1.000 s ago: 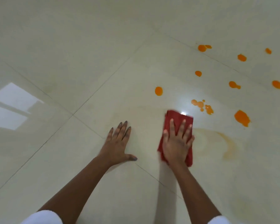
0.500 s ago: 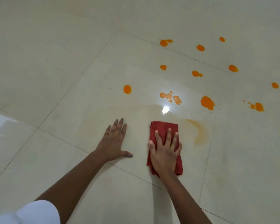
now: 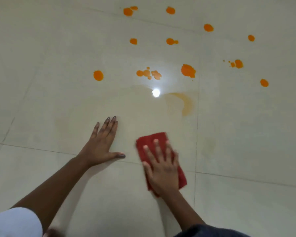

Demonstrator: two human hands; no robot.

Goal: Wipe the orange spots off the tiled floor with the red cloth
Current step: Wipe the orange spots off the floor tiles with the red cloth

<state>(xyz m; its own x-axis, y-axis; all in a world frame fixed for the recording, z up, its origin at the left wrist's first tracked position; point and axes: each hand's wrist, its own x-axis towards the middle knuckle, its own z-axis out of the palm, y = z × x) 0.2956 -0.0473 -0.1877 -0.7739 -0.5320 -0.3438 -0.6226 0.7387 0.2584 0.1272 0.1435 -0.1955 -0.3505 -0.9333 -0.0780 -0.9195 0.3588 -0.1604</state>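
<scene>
Flat palms on the tiled floor (image 3: 58,65)
The right hand (image 3: 162,170), fingers straight, presses the red cloth (image 3: 148,142); the left hand (image 3: 101,142) lies spread beside it, orange spots (image 3: 188,71) beyond.

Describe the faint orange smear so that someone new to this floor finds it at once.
Start at the red cloth under the right hand on the tiled floor, then look farther out, just right of the bright reflection. The smear curves there beside a tile joint; unlike the solid orange spots beyond it, it is pale, thin and hook-shaped.
</scene>
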